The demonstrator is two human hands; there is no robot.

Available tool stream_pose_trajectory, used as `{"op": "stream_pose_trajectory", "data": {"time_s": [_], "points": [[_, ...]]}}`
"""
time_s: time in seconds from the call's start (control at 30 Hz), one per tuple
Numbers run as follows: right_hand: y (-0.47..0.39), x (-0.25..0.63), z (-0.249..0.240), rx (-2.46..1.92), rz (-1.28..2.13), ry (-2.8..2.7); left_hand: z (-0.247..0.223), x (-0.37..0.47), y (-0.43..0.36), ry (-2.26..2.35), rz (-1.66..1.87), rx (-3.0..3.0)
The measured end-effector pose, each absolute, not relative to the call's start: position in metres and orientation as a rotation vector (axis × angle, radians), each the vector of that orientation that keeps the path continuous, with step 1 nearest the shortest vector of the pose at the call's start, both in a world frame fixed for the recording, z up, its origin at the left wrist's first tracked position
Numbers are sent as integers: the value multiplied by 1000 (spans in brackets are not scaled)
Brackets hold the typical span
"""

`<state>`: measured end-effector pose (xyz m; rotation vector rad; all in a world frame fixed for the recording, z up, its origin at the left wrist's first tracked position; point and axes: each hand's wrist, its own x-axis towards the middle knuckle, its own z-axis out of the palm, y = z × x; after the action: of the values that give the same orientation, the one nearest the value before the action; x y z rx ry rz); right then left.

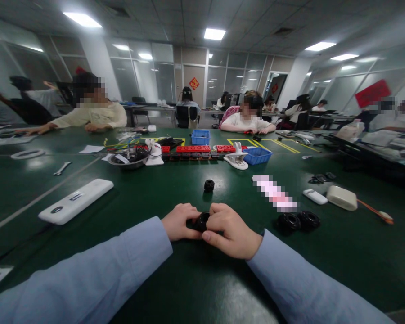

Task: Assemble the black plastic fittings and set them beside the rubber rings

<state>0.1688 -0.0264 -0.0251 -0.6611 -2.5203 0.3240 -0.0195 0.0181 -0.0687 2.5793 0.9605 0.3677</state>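
Close in front of me on the green table (202, 279), a small black tyre-like ring (201, 222) is between my hands. My left hand (181, 221) pinches its left side, thumb at the near edge and fingers behind it. My right hand (230, 228) closes on its right side with curled fingers, which hide part of the ring. A smaller black round piece (209, 185) stands on the table just beyond my hands. To the right of my right hand lie two more black rings (289, 221) (309, 219), side by side.
At left are a white power bank (77, 200) with a cable and a wrench (62, 168). Right lie a white oval item (315, 196) and a cream case (342, 198). Farther back are a metal bowl (128, 164), blue bins (257, 155) and red blocks (193, 148). People sit opposite.
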Motion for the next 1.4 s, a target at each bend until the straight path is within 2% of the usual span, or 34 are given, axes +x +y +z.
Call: {"op": "stream_pose_trajectory", "data": {"time_s": [0.47, 0.73, 1.4], "points": [[-12, 176, -27, -1255, 303, -2283, -66, -20, 16, 976, 367, 2580], [-27, 168, -21, -1149, 263, -2279, -68, -18, 17, 1020, 374, 2626], [-30, 165, -19, -1249, 213, -2421, -70, -19, 16, 1002, 392, 2600]]}}
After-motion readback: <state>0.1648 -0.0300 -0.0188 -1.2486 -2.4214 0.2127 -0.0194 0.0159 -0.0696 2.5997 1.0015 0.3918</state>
